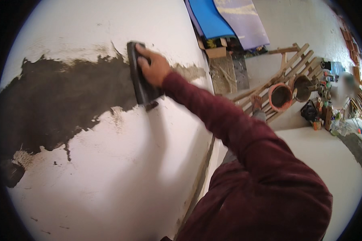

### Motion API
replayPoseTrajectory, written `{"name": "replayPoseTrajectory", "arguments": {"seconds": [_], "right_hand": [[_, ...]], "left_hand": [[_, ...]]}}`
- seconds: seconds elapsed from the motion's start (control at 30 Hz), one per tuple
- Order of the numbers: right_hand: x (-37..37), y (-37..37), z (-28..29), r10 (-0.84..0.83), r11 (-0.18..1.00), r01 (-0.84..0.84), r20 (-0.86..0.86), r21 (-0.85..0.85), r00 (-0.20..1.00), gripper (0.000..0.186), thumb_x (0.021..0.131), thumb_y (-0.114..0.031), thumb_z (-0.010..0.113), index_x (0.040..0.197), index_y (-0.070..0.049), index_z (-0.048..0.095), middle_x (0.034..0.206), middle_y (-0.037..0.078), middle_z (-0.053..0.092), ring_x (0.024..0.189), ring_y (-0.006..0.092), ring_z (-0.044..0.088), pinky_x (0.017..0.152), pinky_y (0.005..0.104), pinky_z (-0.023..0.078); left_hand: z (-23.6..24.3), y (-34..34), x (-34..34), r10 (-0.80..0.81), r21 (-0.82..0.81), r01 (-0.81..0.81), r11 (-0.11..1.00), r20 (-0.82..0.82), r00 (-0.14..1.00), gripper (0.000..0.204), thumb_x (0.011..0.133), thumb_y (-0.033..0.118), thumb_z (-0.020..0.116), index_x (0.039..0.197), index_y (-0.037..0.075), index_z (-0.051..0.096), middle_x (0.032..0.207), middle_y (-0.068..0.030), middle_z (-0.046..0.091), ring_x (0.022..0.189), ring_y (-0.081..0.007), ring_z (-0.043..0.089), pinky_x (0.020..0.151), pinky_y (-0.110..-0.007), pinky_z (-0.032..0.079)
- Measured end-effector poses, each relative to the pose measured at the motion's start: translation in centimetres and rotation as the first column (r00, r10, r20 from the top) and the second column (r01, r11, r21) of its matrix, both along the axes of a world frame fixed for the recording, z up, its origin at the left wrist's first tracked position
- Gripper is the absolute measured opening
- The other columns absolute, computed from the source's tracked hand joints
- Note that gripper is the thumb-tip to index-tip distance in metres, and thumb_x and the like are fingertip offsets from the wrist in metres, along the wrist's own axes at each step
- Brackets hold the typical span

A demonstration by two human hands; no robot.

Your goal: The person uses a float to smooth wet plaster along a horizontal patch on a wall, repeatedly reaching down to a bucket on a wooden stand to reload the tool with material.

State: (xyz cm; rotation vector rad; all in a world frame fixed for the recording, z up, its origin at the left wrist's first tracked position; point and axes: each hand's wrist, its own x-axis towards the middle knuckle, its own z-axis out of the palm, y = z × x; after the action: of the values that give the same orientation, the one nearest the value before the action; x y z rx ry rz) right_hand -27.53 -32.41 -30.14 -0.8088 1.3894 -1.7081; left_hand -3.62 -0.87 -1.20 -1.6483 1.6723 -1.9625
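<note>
My right hand (152,66), in a maroon sleeve, grips a dark rectangular plastering float (141,93), held lengthwise up and down against the wall (88,168). The float lies at the right part of a broad, ragged band of wet-looking grey mortar (68,92) that crosses the white surface. A paler grey strip (191,72) continues to the right of my hand. My left hand is not in view.
My bare foot (256,102) rests on a slatted wooden platform (291,72) holding an orange bucket (280,96) and a dark bucket (302,82). Blue (211,20) and lilac mats (245,24) hang above. Clutter (321,112) lies at the right, near a grey-smeared patch (352,148).
</note>
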Motion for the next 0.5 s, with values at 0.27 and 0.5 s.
{"name": "replayPoseTrajectory", "arguments": {"seconds": [0.27, 0.5], "right_hand": [[2.6, 8.5, 2.4, 0.352, 0.931, -0.363, -0.185, -0.029, 0.917, 0.054, 0.095, -0.016, 0.057, 0.149, -0.021, 0.051, 0.123, 0.028, 0.063, 0.105, 0.0414, 0.067, 0.089, 0.0488, 0.055], [0.9, 3.6, 0.8, 0.236, 0.961, -0.248, -0.106, -0.123, 0.966, 0.054, 0.098, -0.014, 0.053, 0.151, -0.019, 0.047, 0.128, 0.022, 0.066, 0.109, 0.0353, 0.069, 0.090, 0.0436, 0.057]], "left_hand": [[-0.6, 0.5, -0.9, 0.175, 0.000, -0.175, 0.985, -0.060, 0.983, 0.078, 0.104, 0.063, 0.031, 0.156, 0.005, 0.038, 0.165, -0.0235, 0.023, 0.154, -0.0422, 0.018, 0.124, -0.053, 0.006], [-0.6, 0.4, -0.2, 0.271, -0.029, -0.271, 0.962, 0.020, 0.962, 0.087, 0.102, 0.069, 0.019, 0.159, 0.005, 0.029, 0.166, -0.0241, 0.020, 0.153, -0.0462, 0.016, 0.123, -0.057, 0.007]]}}
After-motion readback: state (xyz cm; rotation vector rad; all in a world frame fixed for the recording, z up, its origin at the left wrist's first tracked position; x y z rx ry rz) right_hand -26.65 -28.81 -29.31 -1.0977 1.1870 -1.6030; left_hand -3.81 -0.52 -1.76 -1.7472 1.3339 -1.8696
